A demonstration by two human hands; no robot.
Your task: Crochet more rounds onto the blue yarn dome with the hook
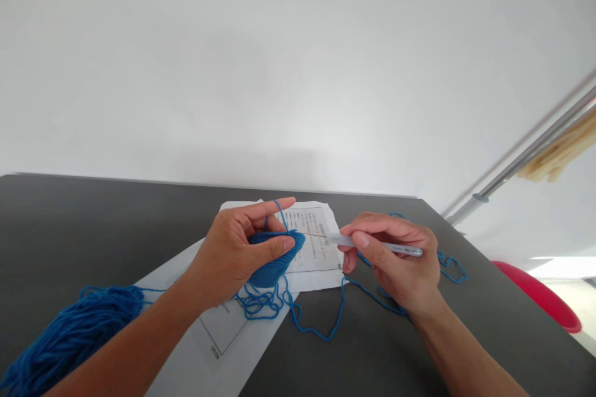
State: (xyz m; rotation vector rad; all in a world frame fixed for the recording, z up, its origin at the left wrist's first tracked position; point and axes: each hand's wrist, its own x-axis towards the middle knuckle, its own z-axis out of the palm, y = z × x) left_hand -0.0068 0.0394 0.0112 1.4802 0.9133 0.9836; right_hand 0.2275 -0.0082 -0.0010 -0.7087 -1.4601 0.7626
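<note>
My left hand [239,245] pinches a small blue crocheted piece [272,263] between thumb and fingers. A strand of blue yarn [281,214] loops over its raised index finger and runs down to the top edge of the piece. In my right hand [395,257] is a crochet hook [382,245] with a pale, translucent handle, held much like a pen. Its thin metal shaft [315,234] points left and reaches the upper edge of the crocheted piece. Whether the hook's tip sits inside a stitch cannot be made out.
A blue yarn skein [79,335] lies at the lower left. Printed sheets [321,260] are under my hands on the dark table [367,353]. Loose yarn [328,336] trails across to the right. A red round seat [535,294] and a metal rail [535,155] stand beyond the table's right edge.
</note>
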